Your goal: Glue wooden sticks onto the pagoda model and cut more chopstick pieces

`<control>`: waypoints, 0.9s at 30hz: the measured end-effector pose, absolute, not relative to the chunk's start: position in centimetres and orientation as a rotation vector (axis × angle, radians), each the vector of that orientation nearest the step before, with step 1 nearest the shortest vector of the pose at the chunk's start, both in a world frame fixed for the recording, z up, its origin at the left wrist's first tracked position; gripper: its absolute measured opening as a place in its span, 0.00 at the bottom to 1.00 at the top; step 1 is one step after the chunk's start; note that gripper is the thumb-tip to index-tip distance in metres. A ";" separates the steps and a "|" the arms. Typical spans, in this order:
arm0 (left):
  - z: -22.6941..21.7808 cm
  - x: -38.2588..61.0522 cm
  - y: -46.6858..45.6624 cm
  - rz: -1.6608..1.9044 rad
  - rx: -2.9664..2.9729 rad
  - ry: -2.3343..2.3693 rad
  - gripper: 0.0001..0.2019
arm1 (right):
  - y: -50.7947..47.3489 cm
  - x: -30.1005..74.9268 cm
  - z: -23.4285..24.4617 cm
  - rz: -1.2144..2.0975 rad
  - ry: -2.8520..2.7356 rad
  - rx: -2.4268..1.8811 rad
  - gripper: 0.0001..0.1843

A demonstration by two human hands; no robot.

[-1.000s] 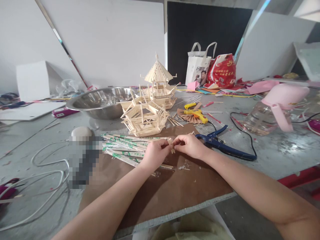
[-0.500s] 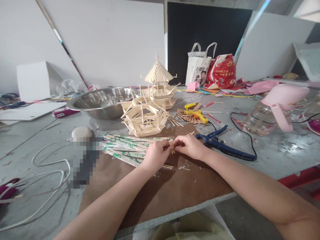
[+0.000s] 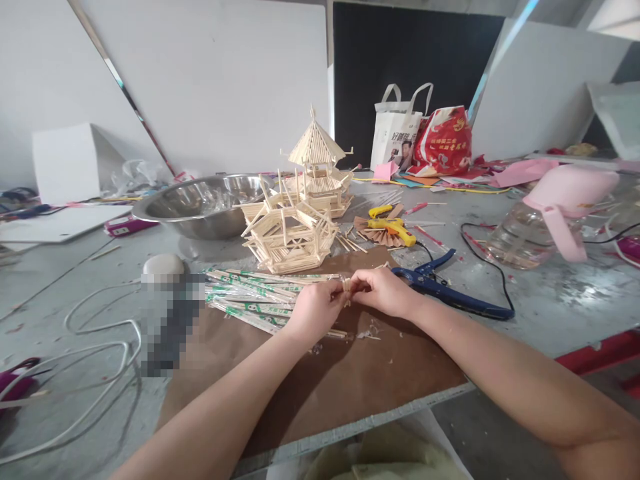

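My left hand (image 3: pixel 316 307) and my right hand (image 3: pixel 379 292) meet over the brown sheet (image 3: pixel 360 373), fingers pinched from both sides on a small bundle of short wooden sticks (image 3: pixel 346 287). Fingertips cover much of the bundle. Wrapped chopsticks (image 3: pixel 250 287) with green print lie in a loose pile beside and behind my left hand. Behind the pile stands an open stick frame (image 3: pixel 290 240), and farther back a pagoda model (image 3: pixel 316 150) of the same sticks with a pointed roof. Close to my right hand lies a blue cutter (image 3: pixel 450 293).
A yellow glue gun (image 3: pixel 393 230) rests on folded brown paper, its black cable curling right. Left of the models is a steel basin (image 3: pixel 200 207). A pink-lidded water jug (image 3: pixel 545 220) stands at right, bags (image 3: pixel 443 143) at the back, a white cable (image 3: pixel 100 360) at left.
The small stick bundle has turned slightly between my fingertips, and my right hand has shifted a little. Both hands keep their pinch; the other things stay in place.
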State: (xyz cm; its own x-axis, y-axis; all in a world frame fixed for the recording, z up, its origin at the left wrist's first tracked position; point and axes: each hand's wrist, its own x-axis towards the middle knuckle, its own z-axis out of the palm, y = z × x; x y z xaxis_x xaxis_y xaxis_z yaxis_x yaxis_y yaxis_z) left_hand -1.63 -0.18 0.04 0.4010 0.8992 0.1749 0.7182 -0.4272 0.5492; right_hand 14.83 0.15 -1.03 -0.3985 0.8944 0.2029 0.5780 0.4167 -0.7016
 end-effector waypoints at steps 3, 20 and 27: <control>0.0 -1.6 -0.1 0.631 2.282 1.395 0.11 | 0.2 14.8 -1.0 0.727 -2.114 -1.241 0.05; 0.0 -1.5 -0.1 0.594 2.305 1.378 0.11 | 0.1 14.9 -0.7 0.632 -2.169 -1.307 0.05; 0.3 -1.3 -0.3 0.527 2.309 1.426 0.10 | 0.0 14.8 -0.8 0.585 -2.222 -1.296 0.05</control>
